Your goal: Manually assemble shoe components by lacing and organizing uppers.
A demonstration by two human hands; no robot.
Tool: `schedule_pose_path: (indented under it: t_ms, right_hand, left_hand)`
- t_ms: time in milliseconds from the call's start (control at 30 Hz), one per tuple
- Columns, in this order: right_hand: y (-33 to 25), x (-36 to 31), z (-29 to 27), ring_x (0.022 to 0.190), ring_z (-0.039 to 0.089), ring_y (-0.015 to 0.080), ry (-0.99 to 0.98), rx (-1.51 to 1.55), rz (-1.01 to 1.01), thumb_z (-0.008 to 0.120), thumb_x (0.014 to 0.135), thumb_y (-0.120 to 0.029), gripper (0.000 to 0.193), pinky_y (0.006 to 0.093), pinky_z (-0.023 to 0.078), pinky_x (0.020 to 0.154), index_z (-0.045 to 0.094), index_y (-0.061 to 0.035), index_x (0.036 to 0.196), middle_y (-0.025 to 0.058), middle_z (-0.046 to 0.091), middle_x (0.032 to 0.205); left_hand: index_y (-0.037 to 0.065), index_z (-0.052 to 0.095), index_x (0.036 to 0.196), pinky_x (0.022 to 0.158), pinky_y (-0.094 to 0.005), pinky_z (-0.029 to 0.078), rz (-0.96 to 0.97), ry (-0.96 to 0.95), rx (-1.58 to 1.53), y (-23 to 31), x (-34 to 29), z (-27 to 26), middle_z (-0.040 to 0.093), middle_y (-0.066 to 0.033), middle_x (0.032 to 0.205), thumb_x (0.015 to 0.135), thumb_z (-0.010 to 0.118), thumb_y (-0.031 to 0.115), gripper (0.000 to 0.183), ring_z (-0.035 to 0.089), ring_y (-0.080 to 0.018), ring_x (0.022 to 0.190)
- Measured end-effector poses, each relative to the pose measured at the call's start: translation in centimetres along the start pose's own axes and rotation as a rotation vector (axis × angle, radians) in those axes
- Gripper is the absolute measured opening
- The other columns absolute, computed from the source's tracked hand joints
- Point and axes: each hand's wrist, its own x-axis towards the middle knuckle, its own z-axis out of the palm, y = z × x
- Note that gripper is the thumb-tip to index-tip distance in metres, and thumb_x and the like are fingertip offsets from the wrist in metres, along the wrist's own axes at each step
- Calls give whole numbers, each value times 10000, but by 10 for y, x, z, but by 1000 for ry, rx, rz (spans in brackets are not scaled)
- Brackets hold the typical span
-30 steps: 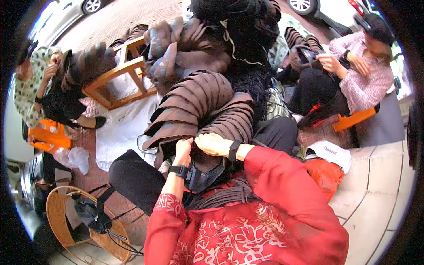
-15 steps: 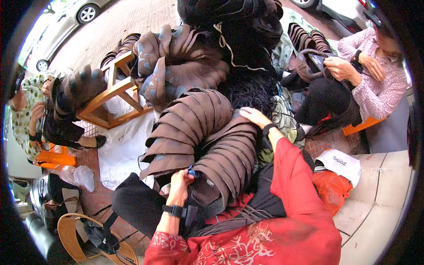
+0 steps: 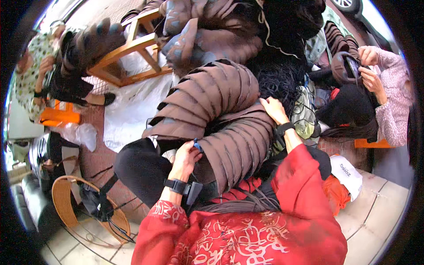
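– How are the fingers?
– The left hand [image 3: 185, 160] pinches a small blue item [image 3: 197, 145]; the right hand [image 3: 275, 111] lies on the brown stack [image 3: 240, 148], fingers slightly bent, whether gripping I can't tell.
– Around them?
– The stack curves up between both hands. Black strands [image 3: 282, 75] lie just beyond the right fingers, a wooden frame [image 3: 126, 53] well beyond the left.
– Changed?
– A second ago the hands were close together; now they're well apart.

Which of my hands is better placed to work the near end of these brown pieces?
Probably your left hand: it's by that end, pinching a small blue item. Your right hand is at the brown pieces' far end.
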Motion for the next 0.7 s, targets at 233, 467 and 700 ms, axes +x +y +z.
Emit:
schedule_pose_path:
  t_ms: [233, 467, 700]
  right_hand:
    - [-158, -177, 4, 566, 541, 232, -88, 314, -1449, 569, 695, -189, 132, 330, 449, 535, 525, -83, 629, 70, 504, 568]
    - [-101, -154, 32, 594, 539, 311, -312, -54, -1243, 548, 701, -150, 141, 390, 443, 545, 469, -34, 693, 120, 501, 610]
    - [-123, -142, 34, 587, 588, 271, -499, 237, -867, 517, 701, -18, 265, 323, 481, 531, 522, 14, 965, 164, 585, 713]
  left_hand:
    - [82, 548, 775, 711, -320, 426, -10, -82, -259, -11, 26, -21, 569, -42, 736, 736, 594, 188, 122, 531, -170, 727]
    - [46, 528, 728, 797, -341, 403, 58, -423, -497, -26, 3, 2, 602, -132, 796, 800, 474, 198, 176, 543, -233, 784]
    - [-8, 549, 904, 824, -314, 415, -49, -457, -534, -14, -1, -2, 585, -148, 968, 803, 437, 215, 270, 543, -225, 861]
